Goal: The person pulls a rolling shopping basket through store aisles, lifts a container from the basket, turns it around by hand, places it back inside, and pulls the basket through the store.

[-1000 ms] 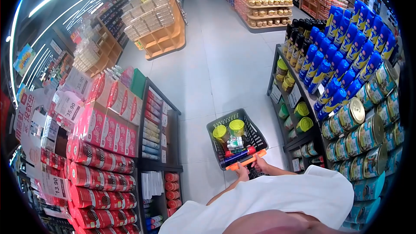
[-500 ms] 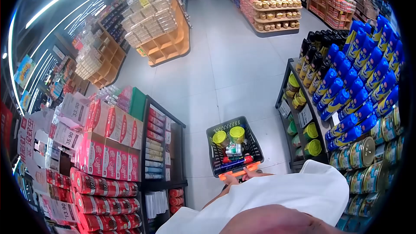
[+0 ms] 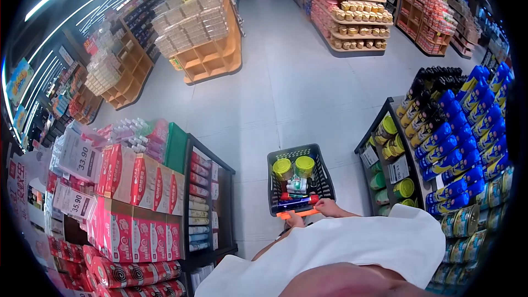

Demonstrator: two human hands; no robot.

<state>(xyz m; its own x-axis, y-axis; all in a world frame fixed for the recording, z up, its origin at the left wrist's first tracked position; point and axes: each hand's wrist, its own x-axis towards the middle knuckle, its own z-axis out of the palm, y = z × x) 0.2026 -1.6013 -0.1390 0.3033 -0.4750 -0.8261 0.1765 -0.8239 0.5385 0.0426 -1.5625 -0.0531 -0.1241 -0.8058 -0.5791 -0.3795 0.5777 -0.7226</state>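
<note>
A black shopping basket (image 3: 330, 187) with an orange handle (image 3: 301, 213) sits low in front of me. My left hand (image 3: 295, 220) is closed on the left part of the handle. At the right end of the handle, by the basket's near corner, my right hand (image 3: 325, 207) is closed too; its fingertips are small and partly hidden. Inside the basket stand two tubs with yellow-green lids (image 3: 304, 164). Nearer to me lie a white-and-green pack (image 3: 297, 185), a red item (image 3: 313, 199) and a blue-purple long item (image 3: 292, 205).
To my left is a dark shelf (image 3: 212, 132) with pink boxes (image 3: 132, 236) and red cylinders (image 3: 135, 272). On the right, a shelf (image 3: 401, 132) holds blue spray cans (image 3: 465, 132) and tubs. Ahead, wooden display stands (image 3: 212, 66) flank a grey tiled floor (image 3: 264, 82).
The view has shifted, and the side shelves sit lower in it. My right hand has moved outward to the right end of the handle. The left stays on it.
</note>
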